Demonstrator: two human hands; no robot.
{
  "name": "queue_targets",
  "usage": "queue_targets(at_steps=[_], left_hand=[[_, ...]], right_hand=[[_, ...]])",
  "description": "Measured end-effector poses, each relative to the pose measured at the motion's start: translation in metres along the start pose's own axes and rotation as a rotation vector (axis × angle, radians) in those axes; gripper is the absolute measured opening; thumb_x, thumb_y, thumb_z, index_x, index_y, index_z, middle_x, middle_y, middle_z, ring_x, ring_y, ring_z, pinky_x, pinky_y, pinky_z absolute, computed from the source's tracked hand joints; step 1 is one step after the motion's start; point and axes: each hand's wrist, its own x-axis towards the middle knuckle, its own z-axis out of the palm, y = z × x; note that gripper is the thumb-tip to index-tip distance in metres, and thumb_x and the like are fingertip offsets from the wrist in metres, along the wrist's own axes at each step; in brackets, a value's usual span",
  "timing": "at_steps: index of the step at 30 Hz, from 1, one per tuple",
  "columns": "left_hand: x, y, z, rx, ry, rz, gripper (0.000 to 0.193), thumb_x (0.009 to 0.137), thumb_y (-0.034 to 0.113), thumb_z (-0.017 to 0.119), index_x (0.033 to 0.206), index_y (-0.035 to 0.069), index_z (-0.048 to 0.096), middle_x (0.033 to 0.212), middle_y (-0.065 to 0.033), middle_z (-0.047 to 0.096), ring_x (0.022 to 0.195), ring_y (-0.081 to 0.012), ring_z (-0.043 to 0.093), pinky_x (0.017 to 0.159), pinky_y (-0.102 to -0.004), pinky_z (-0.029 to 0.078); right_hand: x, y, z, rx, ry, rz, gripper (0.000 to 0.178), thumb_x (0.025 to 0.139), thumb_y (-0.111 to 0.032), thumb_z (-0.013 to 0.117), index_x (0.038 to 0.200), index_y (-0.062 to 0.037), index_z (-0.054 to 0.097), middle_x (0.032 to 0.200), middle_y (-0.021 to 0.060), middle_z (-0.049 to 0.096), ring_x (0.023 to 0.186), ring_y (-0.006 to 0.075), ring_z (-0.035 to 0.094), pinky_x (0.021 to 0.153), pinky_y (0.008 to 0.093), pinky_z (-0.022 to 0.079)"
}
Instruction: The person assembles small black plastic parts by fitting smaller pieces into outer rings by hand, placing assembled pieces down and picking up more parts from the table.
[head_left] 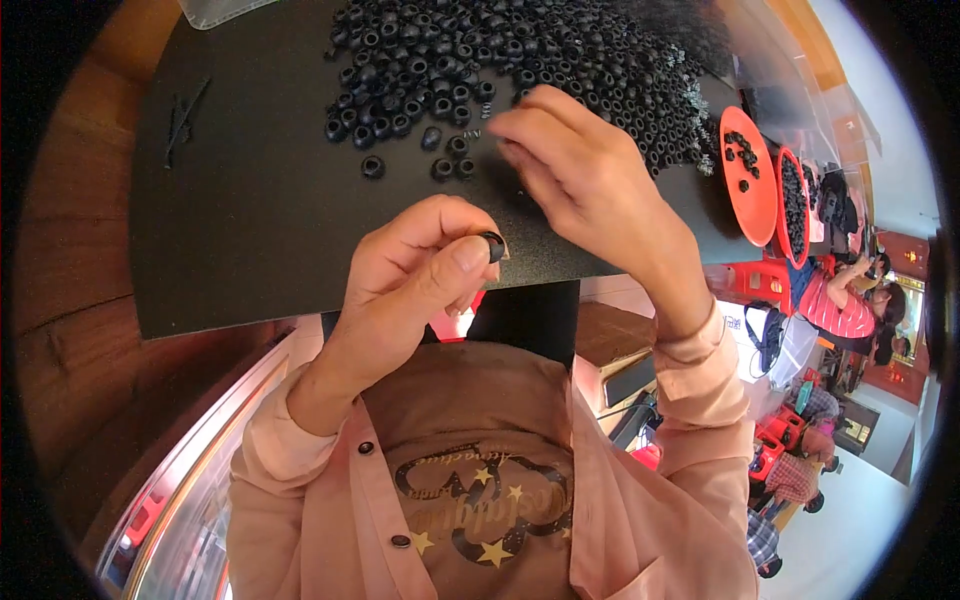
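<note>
My left hand (415, 265) pinches a small black rubber ring (493, 245) between thumb and forefinger, above the near edge of a black board (250, 210). My right hand (590, 180) reaches further out, its fingertips curled together just over the board at the near edge of a big heap of the same black rings (520, 50). Whether those fingertips hold anything is hidden. A few loose rings (372, 166) lie apart from the heap, to the left of my right hand.
Two orange trays (750, 180) (793, 205) with black rings stand at the board's right end. Small metal springs (690, 140) lie by the heap's right side, thin black sticks (185, 120) at the board's left. The board rests on a wooden table (70, 250). Other people (840, 310) sit far right.
</note>
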Motion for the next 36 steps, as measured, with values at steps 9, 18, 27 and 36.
queue_targets(at_steps=[9, 18, 27, 36], left_hand=[[0.000, 0.001, -0.004, -0.010, -0.007, -0.013, 0.023, 0.094, 0.021, 0.048, 0.095, -0.002, 0.053, 0.077, -0.0050, 0.053, 0.057, -0.0060, 0.043, 0.050, -0.0195, 0.035], [0.001, 0.002, -0.007, -0.093, -0.040, -0.039, 0.026, 0.094, 0.023, 0.049, 0.097, -0.003, 0.053, 0.079, -0.0071, 0.054, 0.057, -0.0070, 0.044, 0.050, -0.0195, 0.036], [0.000, 0.000, -0.008, -0.172, -0.092, -0.055, 0.019, 0.095, 0.020, 0.050, 0.099, 0.001, 0.052, 0.080, 0.0011, 0.053, 0.062, -0.0017, 0.041, 0.054, -0.0165, 0.033], [-0.002, -0.001, -0.001, -0.034, -0.054, -0.023, 0.019, 0.095, 0.020, 0.052, 0.100, 0.002, 0.052, 0.080, 0.0038, 0.050, 0.067, -0.0007, 0.040, 0.057, -0.0164, 0.033]], right_hand=[[0.027, -0.008, 0.012, -0.315, -0.204, -0.109, 0.010, 0.068, -0.003, 0.059, 0.077, 0.0005, 0.057, 0.077, 0.0150, 0.056, 0.068, 0.0306, 0.063, 0.053, 0.0377, 0.052], [0.005, -0.009, -0.007, 0.334, -0.045, 0.297, 0.010, 0.073, 0.000, 0.060, 0.083, 0.0009, 0.058, 0.071, 0.0058, 0.058, 0.056, 0.0147, 0.056, 0.052, 0.0260, 0.046], [-0.015, -0.043, -0.008, 1.295, 0.141, 0.596, 0.013, 0.085, -0.009, 0.065, 0.092, 0.0013, 0.060, 0.075, 0.0015, 0.061, 0.059, 0.0035, 0.052, 0.051, 0.0161, 0.040], [-0.024, -0.059, 0.011, 1.258, 0.243, 0.485, 0.008, 0.089, -0.006, 0.060, 0.087, 0.0018, 0.059, 0.075, 0.0068, 0.064, 0.063, 0.0109, 0.063, 0.053, 0.0220, 0.050]])
